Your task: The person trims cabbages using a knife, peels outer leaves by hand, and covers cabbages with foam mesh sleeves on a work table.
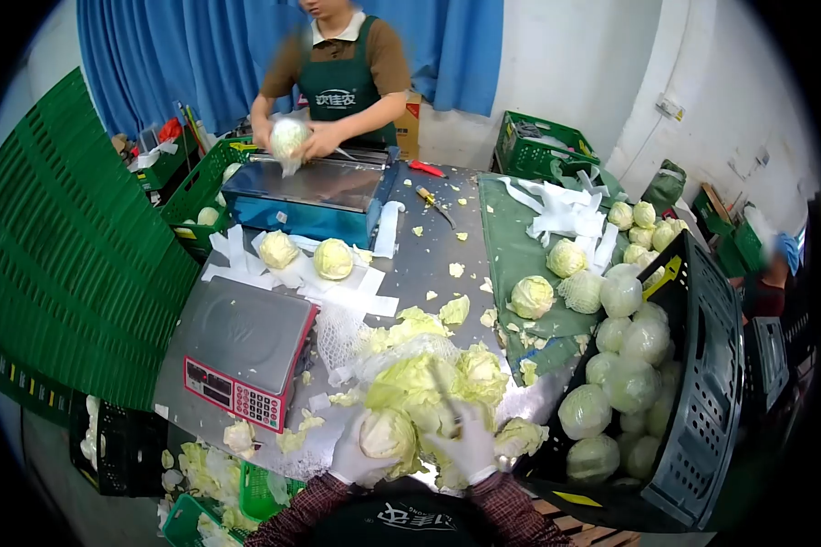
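My left hand (359, 453), in a white glove, is wrapped round the left side of a trimmed pale cabbage (386, 435) close to my body. My right hand (468, 445), also gloved, is closed just right of it on a knife (444, 390), whose thin blade points up and away and looks blurred. Its handle is hidden in my fingers. Beyond both hands lies a heap of loose green cabbage leaves (406, 378), with white foam netting (340, 339) beside it. Another cabbage (521, 438) sits right of my right hand.
A red-edged scale (246, 333) stands left. A dark crate (702, 383) of wrapped cabbages stands right. Across the table, a co-worker (347, 82) holds a cabbage (289, 137) over a wrapping machine (301, 196). A curved knife (436, 207) lies near the middle.
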A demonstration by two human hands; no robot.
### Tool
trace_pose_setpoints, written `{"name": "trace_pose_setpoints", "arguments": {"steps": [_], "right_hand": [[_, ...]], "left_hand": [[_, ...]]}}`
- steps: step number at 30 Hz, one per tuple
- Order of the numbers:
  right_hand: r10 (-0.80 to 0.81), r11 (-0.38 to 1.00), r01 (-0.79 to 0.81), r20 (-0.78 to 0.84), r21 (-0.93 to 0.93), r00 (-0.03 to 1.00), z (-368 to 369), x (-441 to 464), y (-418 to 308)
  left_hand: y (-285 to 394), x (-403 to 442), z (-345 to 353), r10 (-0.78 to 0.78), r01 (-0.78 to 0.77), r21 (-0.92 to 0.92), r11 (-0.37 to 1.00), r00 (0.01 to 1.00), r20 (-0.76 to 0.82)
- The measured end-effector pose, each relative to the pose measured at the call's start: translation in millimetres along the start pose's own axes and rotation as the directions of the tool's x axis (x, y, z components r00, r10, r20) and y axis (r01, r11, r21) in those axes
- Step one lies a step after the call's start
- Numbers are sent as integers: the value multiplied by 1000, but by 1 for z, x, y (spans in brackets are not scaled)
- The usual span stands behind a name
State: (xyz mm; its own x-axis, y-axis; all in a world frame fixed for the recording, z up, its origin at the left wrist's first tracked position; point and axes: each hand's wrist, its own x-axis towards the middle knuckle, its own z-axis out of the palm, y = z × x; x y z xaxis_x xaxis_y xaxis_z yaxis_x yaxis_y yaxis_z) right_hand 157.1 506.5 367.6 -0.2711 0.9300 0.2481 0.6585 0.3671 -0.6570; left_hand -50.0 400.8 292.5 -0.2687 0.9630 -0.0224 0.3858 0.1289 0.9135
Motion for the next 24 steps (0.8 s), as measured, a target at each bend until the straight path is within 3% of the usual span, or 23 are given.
{"name": "trace_pose_setpoints", "arguments": {"steps": [2, 6, 8, 11, 12, 13, 14, 15, 16, 18, 19, 20, 21, 22, 23, 24], "right_hand": [[6, 994, -40, 306, 106, 952, 14, -12, -23], [-23, 969, -53, 301, 243, 953, 29, -9, -38], [52, 762, -306, 418, 571, 907, 24, 3, -29], [10, 656, -284, 368, 699, 930, 17, 21, -25], [-39, 612, -255, 351, 749, 935, 22, 29, -18], [-32, 814, -164, 324, 558, 945, 34, 31, 1], [-38, 810, -154, 313, 565, 949, 27, 34, -2], [68, 697, -326, 394, 638, 917, 16, 39, -10], [152, 551, -482, 486, 681, 861, 5, 42, -18], [146, 487, -503, 501, 714, 853, -17, 36, -39], [-19, 670, -181, 260, 720, 965, -27, 32, -56], [-226, 767, 159, 30, 621, 974, -36, 27, -73], [-223, 768, 158, 27, 620, 974, -43, 20, -91], [-371, 889, 330, 76, 317, 926, -48, 14, -109], [-477, 874, 487, 176, -14, 861, -50, 10, -116], [-465, 880, 474, 168, -18, 869, -42, 8, -107]], "left_hand": [[4, -2, -1, -2, 3, -34, 999, 1000, 11], [19, -5, -19, 136, -139, -32, 990, 988, -69], [37, -4, -37, 187, -190, -46, 981, 980, -63], [51, 2, -60, 150, -88, -444, 892, 983, 106], [59, 3, -61, 164, -100, -438, 893, 981, 109], [71, 1, -60, 96, 35, -662, 749, 982, 161], [80, 1, -59, 44, 171, -825, 539, 972, 230], [68, 3, -51, 127, 162, -911, 380, 966, 224], [55, 7, -49, 139, 148, -909, 389, 966, 217], [56, 13, -49, -102, 245, -931, 271, 969, 226], [55, 15, -48, -183, 267, -937, 225, 956, 229], [50, 18, -46, -117, 223, -922, 317, 974, 196], [41, 21, -41, -49, 177, -898, 403, 984, 172], [28, 25, -35, 24, 128, -866, 484, 987, 159], [-15, 22, -39, 115, 150, -851, 503, 964, 238], [4, 22, -38, 117, 162, -846, 507, 960, 254]]}}
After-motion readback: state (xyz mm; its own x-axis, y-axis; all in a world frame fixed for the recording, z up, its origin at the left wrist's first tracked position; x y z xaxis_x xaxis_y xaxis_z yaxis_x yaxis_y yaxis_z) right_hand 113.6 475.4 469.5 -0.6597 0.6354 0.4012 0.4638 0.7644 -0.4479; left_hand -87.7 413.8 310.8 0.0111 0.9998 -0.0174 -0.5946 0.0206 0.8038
